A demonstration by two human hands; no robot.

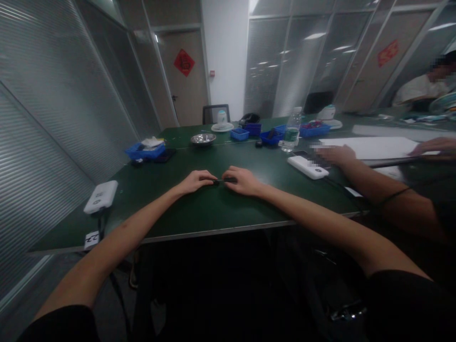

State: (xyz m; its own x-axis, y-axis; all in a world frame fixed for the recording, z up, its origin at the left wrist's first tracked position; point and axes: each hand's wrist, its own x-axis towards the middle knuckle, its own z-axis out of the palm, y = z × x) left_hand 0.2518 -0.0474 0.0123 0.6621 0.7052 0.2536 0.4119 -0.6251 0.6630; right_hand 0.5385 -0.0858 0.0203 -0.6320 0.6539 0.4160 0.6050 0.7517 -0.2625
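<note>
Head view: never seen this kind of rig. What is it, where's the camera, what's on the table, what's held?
There is no machine here: two bare hands, seen by a camera worn on the person's head, looking forward and down. The right hand holds a dark-handled tool with a thin shaft. The left hand is at a small dark piece, too small to identify. Around them on the green table are a metal bowl, a clear bottle, several blue trays and two white devices. The other hand at right belongs to a co-worker.
</note>
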